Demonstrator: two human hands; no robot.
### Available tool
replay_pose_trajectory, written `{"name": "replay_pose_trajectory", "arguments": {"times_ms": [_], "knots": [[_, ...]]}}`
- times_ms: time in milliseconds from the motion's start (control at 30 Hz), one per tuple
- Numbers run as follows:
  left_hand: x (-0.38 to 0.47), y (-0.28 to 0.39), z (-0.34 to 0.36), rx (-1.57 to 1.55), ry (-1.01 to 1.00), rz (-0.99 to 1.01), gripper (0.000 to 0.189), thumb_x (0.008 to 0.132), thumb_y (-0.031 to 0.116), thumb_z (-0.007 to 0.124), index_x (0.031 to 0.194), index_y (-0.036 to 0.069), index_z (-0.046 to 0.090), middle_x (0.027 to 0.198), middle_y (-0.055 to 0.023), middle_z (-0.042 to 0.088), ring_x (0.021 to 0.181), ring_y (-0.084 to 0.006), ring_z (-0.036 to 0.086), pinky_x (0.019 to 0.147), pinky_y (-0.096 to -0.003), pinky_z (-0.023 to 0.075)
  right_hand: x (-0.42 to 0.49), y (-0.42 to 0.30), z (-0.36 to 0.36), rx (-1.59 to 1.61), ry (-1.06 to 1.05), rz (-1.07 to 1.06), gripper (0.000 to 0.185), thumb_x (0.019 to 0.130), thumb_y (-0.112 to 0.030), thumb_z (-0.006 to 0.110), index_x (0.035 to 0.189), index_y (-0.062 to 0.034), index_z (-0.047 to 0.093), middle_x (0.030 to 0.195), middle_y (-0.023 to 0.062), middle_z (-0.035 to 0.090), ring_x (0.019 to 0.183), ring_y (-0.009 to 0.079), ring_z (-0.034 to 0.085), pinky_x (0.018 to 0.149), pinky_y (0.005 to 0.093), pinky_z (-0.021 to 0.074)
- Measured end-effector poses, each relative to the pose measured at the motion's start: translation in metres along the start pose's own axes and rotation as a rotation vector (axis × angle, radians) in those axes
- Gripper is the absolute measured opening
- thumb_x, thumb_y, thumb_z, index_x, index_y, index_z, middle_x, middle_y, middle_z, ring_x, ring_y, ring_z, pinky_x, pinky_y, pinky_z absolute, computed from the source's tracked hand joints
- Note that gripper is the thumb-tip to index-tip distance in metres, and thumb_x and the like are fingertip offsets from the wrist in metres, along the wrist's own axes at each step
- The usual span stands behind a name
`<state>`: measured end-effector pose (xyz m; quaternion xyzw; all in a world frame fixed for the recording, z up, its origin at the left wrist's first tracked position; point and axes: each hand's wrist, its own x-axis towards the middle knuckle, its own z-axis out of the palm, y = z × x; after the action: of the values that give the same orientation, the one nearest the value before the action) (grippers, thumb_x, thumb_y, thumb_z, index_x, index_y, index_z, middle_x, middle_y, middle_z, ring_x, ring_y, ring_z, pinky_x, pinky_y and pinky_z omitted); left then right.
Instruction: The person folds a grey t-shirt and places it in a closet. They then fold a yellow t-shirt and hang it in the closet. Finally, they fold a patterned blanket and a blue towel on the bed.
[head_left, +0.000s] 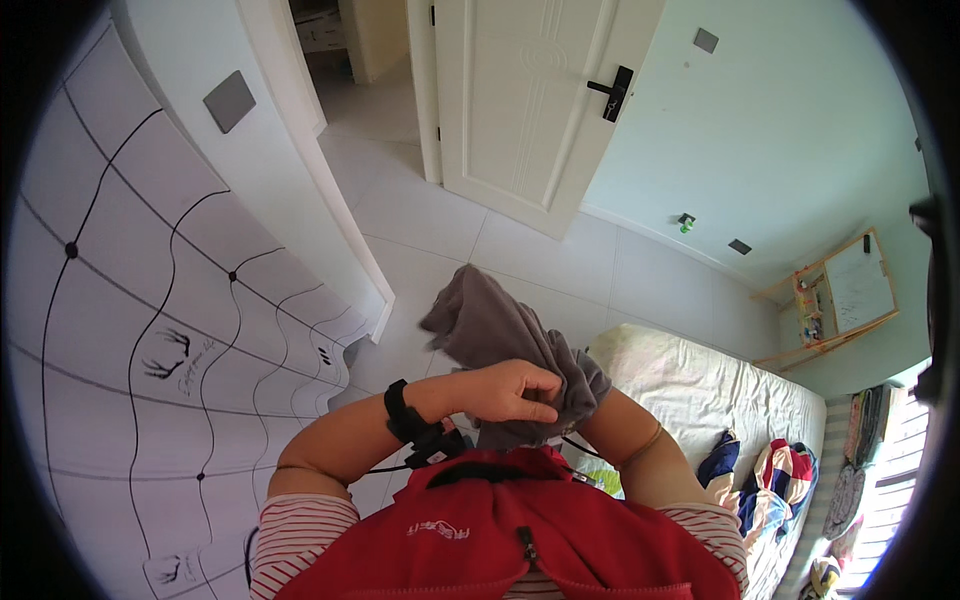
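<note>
A grey-brown piece of soft cloth (502, 322), perhaps a garment, is bunched up in front of my chest. My left hand (517, 391) lies over its near side, fingers and thumb curled in on the fabric. From the right, my right forearm (630, 431) reaches into the folds, which hide the right hand, so its grip does not show. The cloth's far end sticks up and away above the tiled floor (442, 232), slightly blurred at its left tip. A black strap with a small device (420, 427) sits on my left wrist.
To the right is a bed with a pale, wrinkled sheet (675, 367), with multicoloured clothes (780, 480) on it. A patterned white fabric sheet (187, 300) hangs at left. Ahead stands an open white door (525, 97). A whiteboard easel (859, 285) is by the far wall.
</note>
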<state>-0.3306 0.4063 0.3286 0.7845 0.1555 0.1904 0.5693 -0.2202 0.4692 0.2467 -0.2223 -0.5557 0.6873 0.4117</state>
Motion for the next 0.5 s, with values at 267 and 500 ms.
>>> {"name": "replay_pose_trajectory", "arguments": {"times_ms": [267,500], "knots": [[-0.003,-0.051,-0.097,0.320,0.587,0.008,0.013,0.088,0.010,0.063,0.083,-0.001,0.057,0.073,-0.0045,0.055,0.067,-0.0081,0.052,0.059,-0.0246,0.0434,0.033,0.003,-0.035,0.003,0.270,-0.032,0.041,0.092,-0.016,0.054,0.130,-0.0047,0.046,0.115,0.0082,0.055,0.107,0.0146,0.051,0.093,0.0307,0.0427],[0.039,-0.074,-0.117,0.067,0.701,-0.020,0.030,0.081,0.005,0.070,0.105,0.004,0.052,0.086,-0.0031,0.054,0.060,-0.0082,0.048,0.055,-0.0221,0.0403,0.051,0.029,-0.067,0.004,0.350,-0.039,0.044,0.093,-0.017,0.053,0.134,-0.0051,0.043,0.119,0.0079,0.053,0.110,0.0138,0.049,0.096,0.0303,0.0413]]}}
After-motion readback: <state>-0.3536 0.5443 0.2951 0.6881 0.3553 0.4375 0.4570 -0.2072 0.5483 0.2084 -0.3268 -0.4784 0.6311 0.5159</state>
